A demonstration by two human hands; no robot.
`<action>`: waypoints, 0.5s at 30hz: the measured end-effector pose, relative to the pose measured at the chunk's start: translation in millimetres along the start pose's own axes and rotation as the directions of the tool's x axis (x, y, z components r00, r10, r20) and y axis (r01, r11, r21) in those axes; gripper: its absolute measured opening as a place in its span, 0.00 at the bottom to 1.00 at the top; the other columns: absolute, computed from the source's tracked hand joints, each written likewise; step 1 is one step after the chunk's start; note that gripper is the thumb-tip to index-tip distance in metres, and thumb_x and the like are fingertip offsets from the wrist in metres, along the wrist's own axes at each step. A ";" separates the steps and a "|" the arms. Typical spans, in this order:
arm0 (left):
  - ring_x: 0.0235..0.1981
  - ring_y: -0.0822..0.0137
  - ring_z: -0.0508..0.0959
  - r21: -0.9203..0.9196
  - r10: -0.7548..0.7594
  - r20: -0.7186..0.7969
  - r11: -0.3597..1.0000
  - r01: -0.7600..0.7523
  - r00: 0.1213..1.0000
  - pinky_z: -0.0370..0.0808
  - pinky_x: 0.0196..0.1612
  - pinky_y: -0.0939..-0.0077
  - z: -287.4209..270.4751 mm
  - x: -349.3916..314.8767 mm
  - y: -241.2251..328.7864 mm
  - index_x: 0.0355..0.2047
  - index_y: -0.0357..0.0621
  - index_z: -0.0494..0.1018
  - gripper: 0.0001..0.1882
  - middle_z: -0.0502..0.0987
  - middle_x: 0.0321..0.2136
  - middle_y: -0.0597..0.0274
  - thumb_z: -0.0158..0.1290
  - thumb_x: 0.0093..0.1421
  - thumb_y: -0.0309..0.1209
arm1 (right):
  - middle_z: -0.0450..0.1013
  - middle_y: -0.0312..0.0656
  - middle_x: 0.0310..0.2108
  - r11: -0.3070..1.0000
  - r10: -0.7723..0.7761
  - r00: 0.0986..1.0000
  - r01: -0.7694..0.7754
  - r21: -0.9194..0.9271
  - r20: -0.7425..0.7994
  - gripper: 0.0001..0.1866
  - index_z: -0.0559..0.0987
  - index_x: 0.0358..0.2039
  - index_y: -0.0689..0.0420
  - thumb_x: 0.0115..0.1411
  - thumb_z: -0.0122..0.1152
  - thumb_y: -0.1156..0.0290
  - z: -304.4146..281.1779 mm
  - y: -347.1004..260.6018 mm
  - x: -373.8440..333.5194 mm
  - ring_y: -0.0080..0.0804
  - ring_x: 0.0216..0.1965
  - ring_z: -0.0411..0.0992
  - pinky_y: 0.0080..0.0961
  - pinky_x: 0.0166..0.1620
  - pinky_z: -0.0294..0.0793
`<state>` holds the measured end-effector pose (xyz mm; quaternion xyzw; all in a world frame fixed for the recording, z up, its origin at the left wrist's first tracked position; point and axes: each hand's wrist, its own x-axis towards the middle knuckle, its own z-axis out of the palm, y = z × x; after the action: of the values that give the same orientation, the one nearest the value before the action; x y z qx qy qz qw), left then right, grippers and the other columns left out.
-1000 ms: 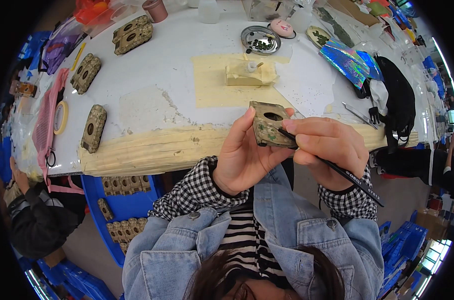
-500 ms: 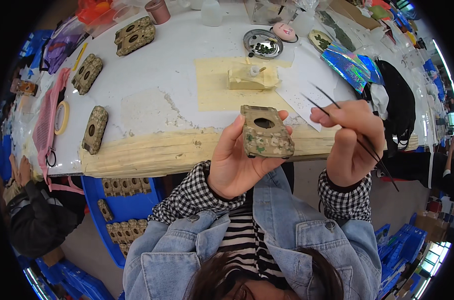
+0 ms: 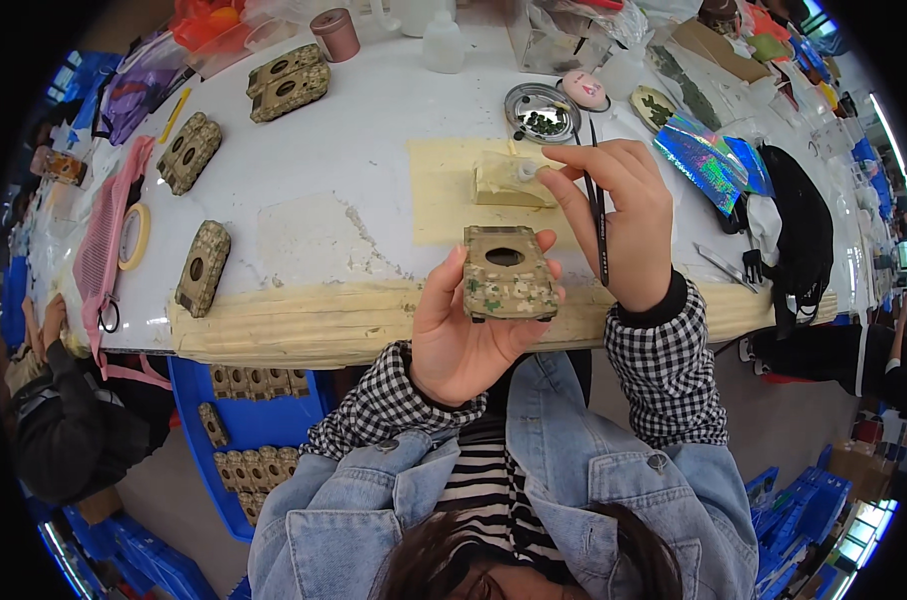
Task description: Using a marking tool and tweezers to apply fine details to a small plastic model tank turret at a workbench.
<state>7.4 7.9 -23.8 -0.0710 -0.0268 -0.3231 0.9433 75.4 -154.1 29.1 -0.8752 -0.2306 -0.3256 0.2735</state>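
Note:
My left hand (image 3: 474,345) is closed around a camouflage-painted toy tank hull (image 3: 511,285), a tan, brown and green body with a round hole in its top. It is held above the table's front edge. To its right, my right hand (image 3: 619,215) has black tweezers (image 3: 601,215) tucked against the palm, tips pointing up. Its thumb and forefinger come together over a small bottle (image 3: 526,172) set in a yellow taped block (image 3: 509,192). The brown stick seen in that bottle earlier is hidden by the fingers, so I cannot tell whether they grip it.
Several more hulls (image 3: 204,268) lie at the left, others in a blue tray (image 3: 196,385) below the table. A round tin (image 3: 543,111) holds small dark green parts. Tape (image 3: 134,236), shiny foil (image 3: 696,160), a knife (image 3: 724,265) and a black bag (image 3: 804,220) lie around.
My right hand has moved left and away from me to the small bottle, its tweezers swinging upright. My left hand has tilted the hull and shifted slightly left.

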 end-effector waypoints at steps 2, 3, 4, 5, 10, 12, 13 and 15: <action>0.53 0.52 0.68 0.003 -0.009 -0.003 1.000 0.009 1.000 0.75 0.50 0.64 -0.3 0.1 0.9 0.60 0.37 0.49 0.31 0.59 0.56 0.48 0.34 0.66 0.47 | 0.71 0.37 0.20 1.000 0.008 1.000 -0.008 0.018 0.013 0.08 0.79 0.28 0.56 0.45 0.66 0.73 1.9 1.0 0.5 0.33 0.28 0.68 0.26 0.31 0.69; 0.53 0.52 0.68 0.005 -0.012 -0.005 1.000 0.012 1.000 0.75 0.50 0.64 -0.5 -0.2 1.2 0.60 0.37 0.49 0.31 0.59 0.56 0.48 0.34 0.66 0.47 | 0.71 0.37 0.20 1.000 0.011 1.000 -0.012 0.029 0.019 0.07 0.79 0.27 0.57 0.45 0.66 0.73 3.2 1.4 0.5 0.33 0.28 0.68 0.26 0.31 0.69; 0.53 0.52 0.68 -0.002 -0.008 -0.007 1.000 0.008 1.000 0.75 0.50 0.64 -0.7 -0.3 1.1 0.60 0.37 0.49 0.31 0.59 0.56 0.48 0.34 0.66 0.47 | 0.71 0.37 0.20 0.999 0.008 1.000 -0.009 0.040 0.018 0.07 0.79 0.27 0.57 0.45 0.66 0.73 5.2 2.4 0.2 0.33 0.28 0.68 0.26 0.31 0.69; 0.53 0.53 0.68 -0.010 -0.008 -0.008 1.000 0.008 1.000 0.75 0.51 0.64 -0.3 0.0 0.8 0.60 0.37 0.49 0.31 0.59 0.56 0.48 0.34 0.66 0.47 | 0.72 0.37 0.20 0.999 0.006 1.000 -0.007 0.046 0.016 0.07 0.79 0.27 0.57 0.45 0.66 0.73 6.3 3.4 0.3 0.33 0.28 0.69 0.26 0.31 0.69; 0.52 0.53 0.69 -0.013 0.002 0.003 1.000 -0.002 1.000 0.73 0.52 0.66 -0.3 0.6 0.8 0.60 0.35 0.47 0.32 0.60 0.54 0.46 0.35 0.65 0.47 | 0.73 0.40 0.23 0.998 0.014 0.999 -0.016 0.068 0.031 0.06 0.78 0.28 0.59 0.47 0.64 0.77 1.9 0.2 1.3 0.33 0.28 0.69 0.25 0.32 0.68; 0.51 0.54 0.69 -0.007 0.015 0.044 1.000 -0.014 0.999 0.70 0.55 0.68 -2.2 1.6 0.0 0.61 0.30 0.42 0.37 0.62 0.51 0.43 0.36 0.64 0.48 | 0.72 0.39 0.22 0.998 -0.010 1.000 0.012 0.059 -0.024 0.06 0.78 0.26 0.59 0.46 0.66 0.76 -2.0 -1.3 3.8 0.33 0.26 0.69 0.25 0.30 0.68; 0.51 0.54 0.69 -0.007 0.015 0.040 1.000 -0.015 0.999 0.70 0.55 0.67 -1.9 1.4 -0.2 0.61 0.30 0.42 0.37 0.62 0.52 0.43 0.36 0.64 0.49 | 0.72 0.39 0.22 0.997 -0.003 0.997 0.009 0.080 -0.072 0.06 0.79 0.27 0.59 0.46 0.66 0.77 -5.5 -4.1 4.9 0.32 0.26 0.69 0.24 0.30 0.68; 0.51 0.54 0.69 -0.007 0.015 0.032 1.000 -0.015 0.999 0.70 0.55 0.67 -1.5 1.2 0.0 0.61 0.31 0.42 0.37 0.62 0.52 0.43 0.36 0.64 0.49 | 0.72 0.40 0.23 0.992 0.014 0.986 0.007 0.123 -0.168 0.07 0.79 0.28 0.59 0.46 0.65 0.79 -15.5 -13.2 5.2 0.32 0.26 0.70 0.22 0.29 0.68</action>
<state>8.3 6.9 -25.3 -0.0793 -0.0401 -0.3148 0.9450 64.4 -152.9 46.9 -0.8264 -0.2247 -0.3832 0.3461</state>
